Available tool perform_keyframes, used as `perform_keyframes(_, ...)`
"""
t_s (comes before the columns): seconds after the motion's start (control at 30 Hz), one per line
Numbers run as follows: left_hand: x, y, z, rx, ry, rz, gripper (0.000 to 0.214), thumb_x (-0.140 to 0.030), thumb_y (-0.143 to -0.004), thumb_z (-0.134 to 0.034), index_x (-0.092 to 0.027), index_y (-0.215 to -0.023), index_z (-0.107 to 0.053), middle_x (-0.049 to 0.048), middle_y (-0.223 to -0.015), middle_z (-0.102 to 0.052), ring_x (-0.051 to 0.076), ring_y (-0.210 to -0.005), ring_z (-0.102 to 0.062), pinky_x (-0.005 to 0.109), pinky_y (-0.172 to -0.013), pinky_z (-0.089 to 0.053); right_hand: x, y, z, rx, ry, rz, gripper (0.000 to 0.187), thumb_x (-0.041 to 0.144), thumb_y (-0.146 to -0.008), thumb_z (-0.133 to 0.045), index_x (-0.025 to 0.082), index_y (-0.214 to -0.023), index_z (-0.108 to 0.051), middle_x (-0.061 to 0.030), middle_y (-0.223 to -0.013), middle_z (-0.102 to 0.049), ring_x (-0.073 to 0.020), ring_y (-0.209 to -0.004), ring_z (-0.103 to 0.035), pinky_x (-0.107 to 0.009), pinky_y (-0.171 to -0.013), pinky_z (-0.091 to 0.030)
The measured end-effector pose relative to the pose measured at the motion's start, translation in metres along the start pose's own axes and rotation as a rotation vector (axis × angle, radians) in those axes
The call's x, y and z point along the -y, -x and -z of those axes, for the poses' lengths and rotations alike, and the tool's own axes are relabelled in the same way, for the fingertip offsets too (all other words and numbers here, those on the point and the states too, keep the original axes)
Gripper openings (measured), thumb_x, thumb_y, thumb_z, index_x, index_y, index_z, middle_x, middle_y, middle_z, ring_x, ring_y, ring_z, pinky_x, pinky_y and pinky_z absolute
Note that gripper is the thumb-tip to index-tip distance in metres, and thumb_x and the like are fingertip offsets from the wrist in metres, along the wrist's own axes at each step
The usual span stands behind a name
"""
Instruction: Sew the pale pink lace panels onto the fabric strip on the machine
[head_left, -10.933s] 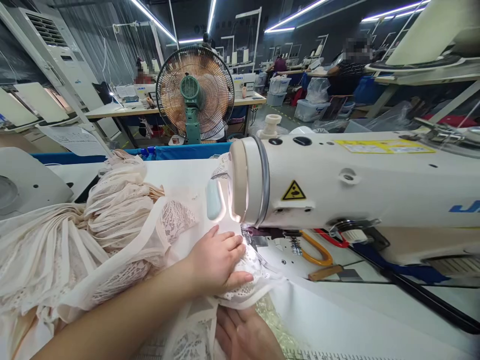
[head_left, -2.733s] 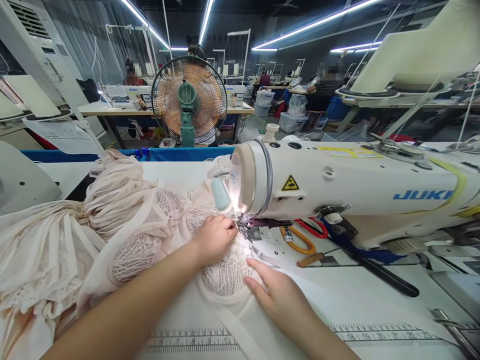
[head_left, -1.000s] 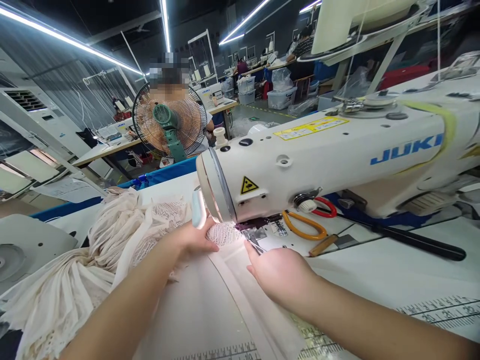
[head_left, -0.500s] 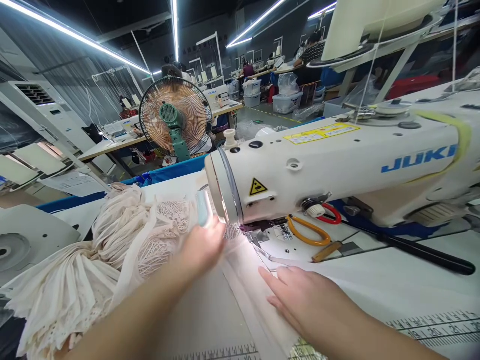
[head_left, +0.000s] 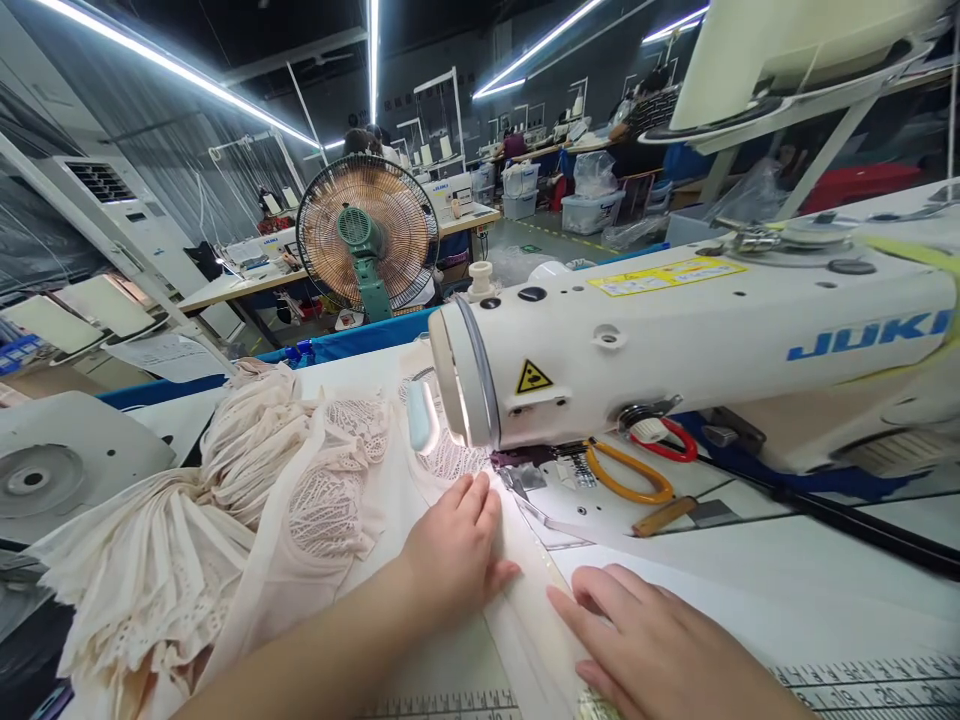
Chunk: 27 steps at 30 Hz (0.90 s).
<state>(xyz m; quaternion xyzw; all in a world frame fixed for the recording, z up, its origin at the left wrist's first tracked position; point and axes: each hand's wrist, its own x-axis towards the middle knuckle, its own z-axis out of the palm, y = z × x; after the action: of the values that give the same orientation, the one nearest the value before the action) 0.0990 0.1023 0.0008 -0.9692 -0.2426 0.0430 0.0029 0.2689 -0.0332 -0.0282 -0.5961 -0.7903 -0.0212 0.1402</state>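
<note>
A pale pink fabric strip [head_left: 517, 585] runs from the sewing machine's [head_left: 600, 350] needle area toward me, joined to a lace piece [head_left: 450, 455] lying left of the machine head. My left hand [head_left: 457, 545] lies flat on the strip just before the presser foot, its fingers stretched out and pressing down. Near the strip's right edge rests my right hand [head_left: 637, 635], index finger on the fabric, thumb apart from it. The needle itself is hidden behind the machine head. A light blue curved piece [head_left: 422, 415] stands beside the head.
Gathered beige lace garments [head_left: 172, 550] are heaped at the left. Orange-handled scissors [head_left: 630, 475] lie under the machine arm, close to a small wooden-handled tool [head_left: 664, 516]. Ruler markings [head_left: 877, 685] run along the front edge. A fan [head_left: 367, 235] stands beyond the table.
My left hand has come down and toward me from beside the light blue piece, closed fingers now spread flat on the strip. My right hand has shifted slightly toward me. The view has turned a little left.
</note>
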Motion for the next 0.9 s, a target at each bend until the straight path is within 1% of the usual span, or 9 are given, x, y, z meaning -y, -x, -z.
perform_keyframes(0.13,0.007,-0.004,-0.001,0.042,0.063,0.031,0.07,-0.05,-0.087,-0.042,0.0,-0.135,-0.034,0.0215,-0.144,-0.027,0.035,-0.133,-0.026,0.045,-0.107,-0.031,0.0,-0.001,-0.001,-0.078,0.009,0.005,0.03,0.02,-0.068,-0.063,0.027,-0.096,-0.054,0.0035,-0.08,-0.058,-0.016,-0.069,-0.056,-0.027,-0.058,-0.043)
perform_keyframes(0.33,0.023,-0.014,0.0,0.057,0.092,0.017,0.071,-0.05,-0.085,-0.045,-0.001,-0.136,-0.034,0.0225,-0.142,-0.031,0.036,-0.132,-0.026,0.046,-0.106,-0.031,-0.001,-0.002,-0.002,-0.141,0.034,0.015,0.031,0.022,-0.063,-0.066,0.028,-0.091,-0.055,0.0049,-0.077,-0.057,-0.015,-0.066,-0.055,-0.027,-0.055,-0.039)
perform_keyframes(0.43,0.031,-0.017,-0.004,0.014,0.078,-0.022,0.071,-0.05,-0.085,-0.047,0.0,-0.134,-0.036,0.0242,-0.139,-0.036,0.036,-0.131,-0.028,0.047,-0.106,-0.032,-0.001,-0.003,-0.004,-0.133,0.032,0.017,0.032,0.021,-0.062,-0.066,0.028,-0.091,-0.055,0.0052,-0.075,-0.057,-0.0145,-0.065,-0.054,-0.027,-0.055,-0.038)
perform_keyframes(0.5,0.032,-0.016,-0.007,-0.068,0.06,-0.061,0.067,-0.048,-0.085,-0.047,0.0,-0.131,-0.04,0.0252,-0.136,-0.04,0.037,-0.129,-0.032,0.05,-0.104,-0.034,-0.001,-0.004,-0.005,-0.133,0.034,0.015,0.032,0.021,-0.062,-0.066,0.027,-0.092,-0.055,0.005,-0.075,-0.057,-0.0145,-0.064,-0.054,-0.027,-0.054,-0.037)
perform_keyframes(0.57,0.026,-0.011,-0.009,-0.186,0.058,-0.125,0.055,-0.04,-0.086,-0.047,0.0,-0.123,-0.048,0.0246,-0.132,-0.045,0.036,-0.125,-0.038,0.05,-0.101,-0.037,-0.001,-0.004,-0.005,-0.144,0.039,0.016,0.032,0.022,-0.062,-0.067,0.027,-0.091,-0.055,0.0049,-0.075,-0.057,-0.0147,-0.064,-0.054,-0.027,-0.054,-0.037)
perform_keyframes(0.63,0.013,-0.003,-0.009,-0.269,0.101,-0.215,0.039,-0.031,-0.086,-0.045,-0.002,-0.111,-0.057,0.0207,-0.123,-0.054,0.032,-0.117,-0.047,0.044,-0.099,-0.042,-0.001,-0.004,-0.004,-0.156,0.045,0.019,0.032,0.022,-0.061,-0.068,0.027,-0.09,-0.055,0.005,-0.074,-0.057,-0.0148,-0.063,-0.054,-0.027,-0.053,-0.037)
perform_keyframes(0.73,-0.009,0.009,-0.007,-0.263,0.177,-0.325,0.033,-0.029,-0.085,-0.046,-0.005,-0.104,-0.061,0.0153,-0.111,-0.061,0.025,-0.106,-0.054,0.035,-0.095,-0.047,-0.001,-0.005,-0.003,-0.167,0.058,0.028,0.036,0.022,-0.058,-0.07,0.027,-0.092,-0.056,0.0055,-0.073,-0.056,-0.0145,-0.062,-0.054,-0.026,-0.053,-0.038)
perform_keyframes(0.8,-0.018,0.016,-0.008,-0.25,0.152,-0.378,0.04,-0.033,-0.085,-0.048,-0.003,-0.11,-0.057,0.016,-0.112,-0.06,0.026,-0.109,-0.052,0.035,-0.099,-0.044,-0.001,-0.004,-0.001,-0.15,0.069,0.032,0.039,0.022,-0.059,-0.071,0.026,-0.094,-0.056,0.0055,-0.072,-0.056,-0.0144,-0.062,-0.054,-0.026,-0.053,-0.039)
perform_keyframes(0.9,-0.021,0.02,-0.011,-0.241,0.063,-0.447,0.045,-0.034,-0.088,-0.045,0.0,-0.117,-0.052,0.0187,-0.119,-0.057,0.027,-0.118,-0.045,0.039,-0.106,-0.036,-0.003,-0.003,0.002,-0.105,0.057,0.038,0.041,0.024,-0.062,-0.07,0.026,-0.1,-0.056,0.0046,-0.073,-0.056,-0.0144,-0.063,-0.055,-0.025,-0.053,-0.041)
